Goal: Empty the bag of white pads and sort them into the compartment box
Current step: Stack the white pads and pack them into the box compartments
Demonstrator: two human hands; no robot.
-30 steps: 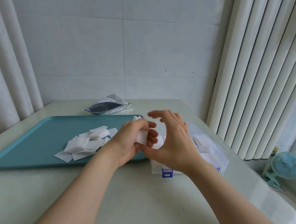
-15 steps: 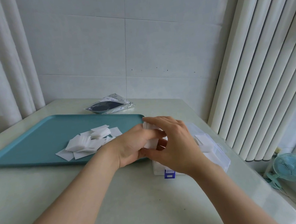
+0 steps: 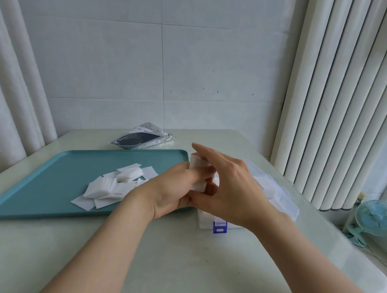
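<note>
My left hand (image 3: 175,190) grips a small stack of white pads (image 3: 197,169) just past the tray's right edge. My right hand (image 3: 229,190) meets it from the right, thumb under the stack and fingers spread over its top. Behind and below both hands lies the clear compartment box (image 3: 285,199) with a blue latch (image 3: 219,227); most of its inside is hidden by my right hand. A loose heap of white pads (image 3: 113,187) lies on the teal tray (image 3: 38,185). The emptied bag (image 3: 140,139) lies flat behind the tray.
The pale table ends at a tiled wall behind and at vertical blinds (image 3: 335,85) on the right. A small blue fan (image 3: 376,218) stands below the table's right edge. White curtains hang at the left.
The stack in my left hand has shifted slightly right, over the box's left part. My right hand closed in on it, then lifted its fingers again while the thumb stays under the pads.
</note>
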